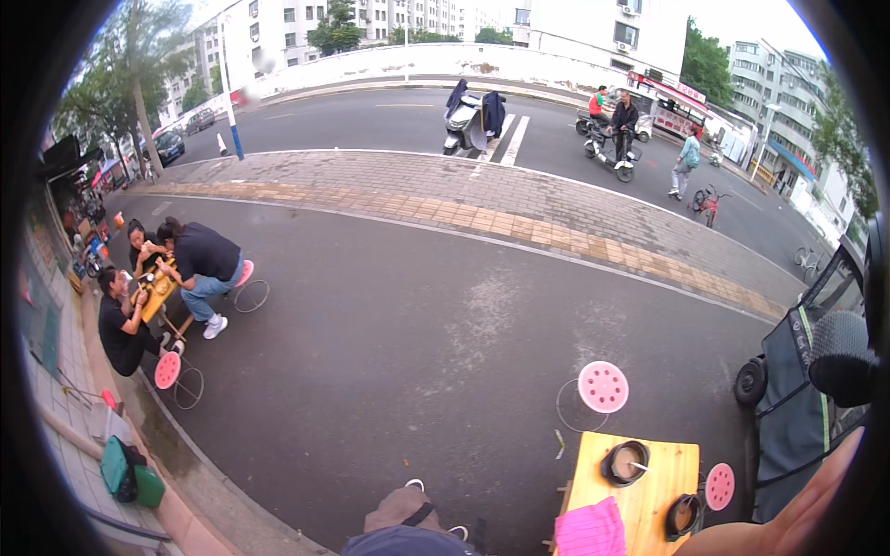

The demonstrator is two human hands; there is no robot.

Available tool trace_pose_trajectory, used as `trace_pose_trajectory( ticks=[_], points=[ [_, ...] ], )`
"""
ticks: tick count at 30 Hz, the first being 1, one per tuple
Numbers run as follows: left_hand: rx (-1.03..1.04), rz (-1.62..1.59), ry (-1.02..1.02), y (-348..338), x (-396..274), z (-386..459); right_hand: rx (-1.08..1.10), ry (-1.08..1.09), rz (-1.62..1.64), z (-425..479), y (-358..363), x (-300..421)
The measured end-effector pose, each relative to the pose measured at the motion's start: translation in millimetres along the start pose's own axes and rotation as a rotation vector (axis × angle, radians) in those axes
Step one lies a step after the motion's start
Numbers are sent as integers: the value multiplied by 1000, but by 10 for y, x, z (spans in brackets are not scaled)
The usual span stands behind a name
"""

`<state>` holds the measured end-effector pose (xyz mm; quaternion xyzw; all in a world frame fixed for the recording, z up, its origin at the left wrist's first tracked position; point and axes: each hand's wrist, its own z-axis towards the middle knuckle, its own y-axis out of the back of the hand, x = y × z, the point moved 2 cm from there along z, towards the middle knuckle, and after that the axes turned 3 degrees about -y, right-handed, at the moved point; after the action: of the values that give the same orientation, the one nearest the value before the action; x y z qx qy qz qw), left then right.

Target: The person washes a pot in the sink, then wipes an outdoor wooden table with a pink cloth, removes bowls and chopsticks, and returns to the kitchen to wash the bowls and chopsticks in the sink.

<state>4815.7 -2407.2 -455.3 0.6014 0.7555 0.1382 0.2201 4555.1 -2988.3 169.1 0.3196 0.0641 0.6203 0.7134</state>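
Observation:
My left hand is out of view. At the lower right rim shows a bare forearm, probably mine, with what may be part of my right hand (827, 479); its fingers cannot be made out. Above it is a rounded grey mesh object with a black lower part (843, 358), perhaps a microphone; whether the hand touches it cannot be told. Beside the arm stands a yellow wooden table (664, 455) bearing a black bowl of brownish liquid with a white spoon (626, 463), a second dark bowl (683, 518) and a pink cloth (591, 529).
Pink-topped stools (603, 387) stand by the table, near a dark covered vehicle (789, 417). Several people sit eating at another table (158, 295) on the left. Beyond the paved sidewalk (417, 208), a scooter (464, 125) and people with another scooter (612, 149) are on the road.

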Motion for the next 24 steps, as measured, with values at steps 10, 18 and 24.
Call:
trace_pose_trajectory(
  ticks=[10, 18, 24],
  points=[
    [155, 338, -396, 1184, -3935, 1012, -225, -259, -482, -197, 350, -287],
    [175, 585, -935, 1681, -7466, 2499, -401, -347, -628, -12, 99, -82],
    [343, 508, -779, 6, -8405, 1004, -727, -962, -451, -825, -280, -1011]
  ],
)
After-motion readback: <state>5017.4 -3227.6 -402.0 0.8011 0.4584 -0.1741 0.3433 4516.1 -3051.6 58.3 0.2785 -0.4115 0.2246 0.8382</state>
